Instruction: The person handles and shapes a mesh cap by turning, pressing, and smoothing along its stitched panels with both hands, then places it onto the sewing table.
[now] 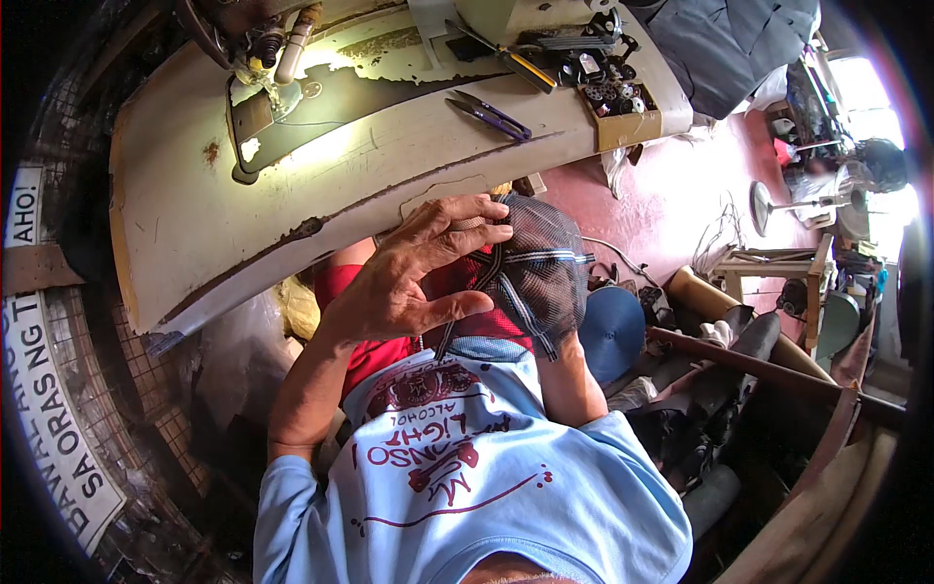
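My left hand (pixel 433 258) is raised over my lap with thumb apart and fingers slightly bent, its fingertips at the upper left of a dark mesh piece (pixel 530 282). The mesh has black-and-white striped bands crossing it and lies over red shorts (pixel 341 287) and a light blue shirt (pixel 438 496). My right forearm (pixel 574 380) comes up beneath the mesh at the right; that hand's fingers are hidden by it.
A worn white table (pixel 185 214) holds a machine (pixel 268 44), purple snips (pixel 486 114), a yellow-handled tool (pixel 525 68) and a box of small parts (pixel 623 117). At the right are a blue round object (pixel 611 331), a wooden frame (pixel 769 263) and a fan (pixel 764 204).
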`<act>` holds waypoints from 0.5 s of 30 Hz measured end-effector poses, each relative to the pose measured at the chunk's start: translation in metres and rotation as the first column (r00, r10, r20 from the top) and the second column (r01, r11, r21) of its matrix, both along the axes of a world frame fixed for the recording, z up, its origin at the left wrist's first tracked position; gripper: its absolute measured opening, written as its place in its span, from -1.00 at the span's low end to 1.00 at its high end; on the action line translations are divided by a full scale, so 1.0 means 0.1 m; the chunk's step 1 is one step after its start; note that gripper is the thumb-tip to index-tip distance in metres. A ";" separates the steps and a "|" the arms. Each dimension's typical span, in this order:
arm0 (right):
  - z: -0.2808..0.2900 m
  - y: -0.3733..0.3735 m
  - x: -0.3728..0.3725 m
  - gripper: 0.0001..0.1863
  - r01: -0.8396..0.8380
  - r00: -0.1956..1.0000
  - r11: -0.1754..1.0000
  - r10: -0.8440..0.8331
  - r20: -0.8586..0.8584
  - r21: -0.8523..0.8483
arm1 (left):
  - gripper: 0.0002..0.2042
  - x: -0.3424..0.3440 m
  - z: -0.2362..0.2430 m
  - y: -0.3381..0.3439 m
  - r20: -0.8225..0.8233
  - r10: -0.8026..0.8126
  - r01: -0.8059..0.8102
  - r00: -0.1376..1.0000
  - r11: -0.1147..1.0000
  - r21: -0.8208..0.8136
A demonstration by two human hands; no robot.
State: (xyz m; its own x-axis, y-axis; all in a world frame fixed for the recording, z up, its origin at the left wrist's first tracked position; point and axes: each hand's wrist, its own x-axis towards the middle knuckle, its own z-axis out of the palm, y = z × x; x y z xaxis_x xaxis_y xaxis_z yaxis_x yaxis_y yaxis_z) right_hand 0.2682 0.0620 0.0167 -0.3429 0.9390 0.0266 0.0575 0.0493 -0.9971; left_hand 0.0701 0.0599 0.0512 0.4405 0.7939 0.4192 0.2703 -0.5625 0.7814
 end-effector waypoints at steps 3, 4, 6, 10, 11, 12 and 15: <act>-0.07 -0.03 0.01 -0.47 -0.053 0.953 0.978 -0.011 -0.301 -0.202 | -0.41 0.01 -0.01 0.02 0.032 0.003 -0.002 0.999 1.000 -0.020; -0.08 -0.04 -0.02 -0.46 -0.021 0.943 0.974 -0.057 -0.329 -0.226 | -0.41 0.02 -0.01 0.02 0.025 0.008 -0.008 1.000 1.000 -0.011; -0.15 -0.06 -0.05 -0.45 0.010 0.929 0.968 -0.102 -0.356 -0.251 | -0.41 0.07 -0.06 0.00 0.021 0.015 -0.014 1.000 1.000 -0.016; -0.18 -0.03 -0.09 -0.44 0.013 0.939 0.967 -0.098 -0.329 -0.253 | -0.41 0.05 -0.06 -0.01 -0.007 0.044 -0.045 0.999 0.999 -0.007; -0.15 -0.01 -0.08 -0.44 0.016 0.971 0.984 -0.058 -0.230 -0.180 | -0.41 0.06 -0.03 -0.01 -0.006 0.043 -0.043 0.999 0.999 -0.006; -0.16 -0.01 -0.08 -0.44 0.018 0.972 0.984 -0.059 -0.230 -0.178 | -0.41 0.08 0.01 -0.02 0.109 0.064 -0.055 0.992 0.995 -0.085; -0.16 -0.01 -0.07 -0.43 -0.022 0.922 0.960 -0.087 -0.377 -0.277 | -0.39 0.14 -0.03 -0.02 0.420 0.130 -0.014 0.898 0.963 -0.268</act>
State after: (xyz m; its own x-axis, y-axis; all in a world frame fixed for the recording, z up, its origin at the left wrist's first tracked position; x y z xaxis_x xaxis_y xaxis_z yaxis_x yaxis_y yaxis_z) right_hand 0.2608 0.0611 0.0008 -0.3270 0.9389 -0.1077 -0.3335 -0.2212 -0.9164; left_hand 0.0843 0.0577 0.0479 0.2007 0.9205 0.3353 -0.0923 -0.3229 0.9419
